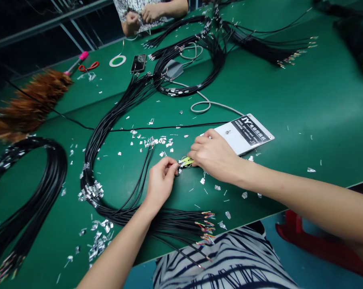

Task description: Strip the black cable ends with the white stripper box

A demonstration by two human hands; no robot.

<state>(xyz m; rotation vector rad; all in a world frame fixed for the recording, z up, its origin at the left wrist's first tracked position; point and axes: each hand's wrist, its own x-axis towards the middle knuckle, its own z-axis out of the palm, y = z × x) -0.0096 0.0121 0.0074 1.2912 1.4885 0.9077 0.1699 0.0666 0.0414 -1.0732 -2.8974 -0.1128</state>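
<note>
My left hand (pixel 162 180) is closed in a pinch on the end of a black cable, where a bit of silver foil shows at the fingertips. My right hand (pixel 214 156) is wrapped round small yellow-green snips (pixel 186 161), whose tip meets the cable end beside my left fingers. Most of the snips is hidden under that hand. Below my left wrist runs a bundle of black cables (pixel 175 222) with stripped, coloured wire ends (pixel 206 224) pointing right. Two or three loose cables (pixel 143 172) rise left of my left hand, their ends near foil scraps (pixel 162 140).
A white machine with a black label (pixel 253 130) sits beyond my right hand. Coiled cables (pixel 53 160) lie at left, with more cable bundles (pixel 266 48) farther back. A phone (pixel 138 63), tape roll (pixel 117 61), red scissors (pixel 88 66) and feather duster (pixel 37 100) are across the table, near another person's hands (pixel 142 16).
</note>
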